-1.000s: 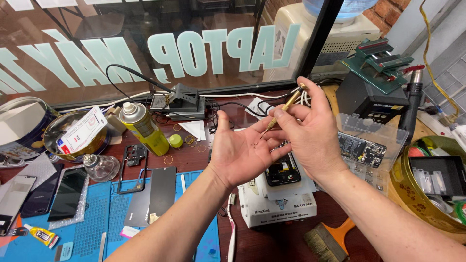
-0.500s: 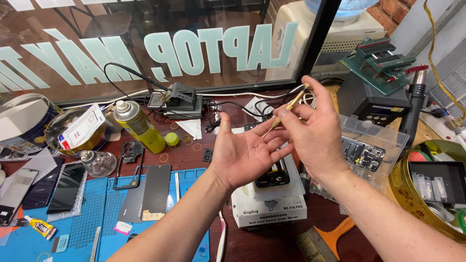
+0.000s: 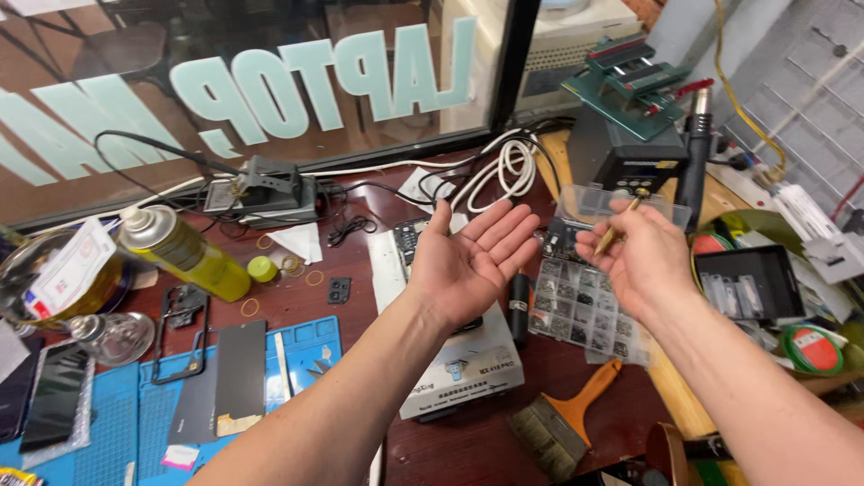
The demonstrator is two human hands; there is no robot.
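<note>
Two hands (image 3: 472, 256) (image 3: 634, 256), one brass tool (image 3: 618, 230)

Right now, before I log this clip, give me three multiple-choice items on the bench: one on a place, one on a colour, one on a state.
1. Where does the brush lie?
A. on the blue mat
B. on the dark red benchtop, near the right forearm
C. inside the clear parts box

2. What colour is the spray can?
A. yellow-green
B. red
C. black

3. How is the left hand held?
A. clenched in a fist
B. flat on the bench
C. open, palm up, holding nothing

Answers:
1. B, it rests on bare wood beside the white heating plate.
2. A, its body is yellow-green under a white cap.
3. C, fingers are spread; the right hand pinches a thin brass-coloured tool.
</note>
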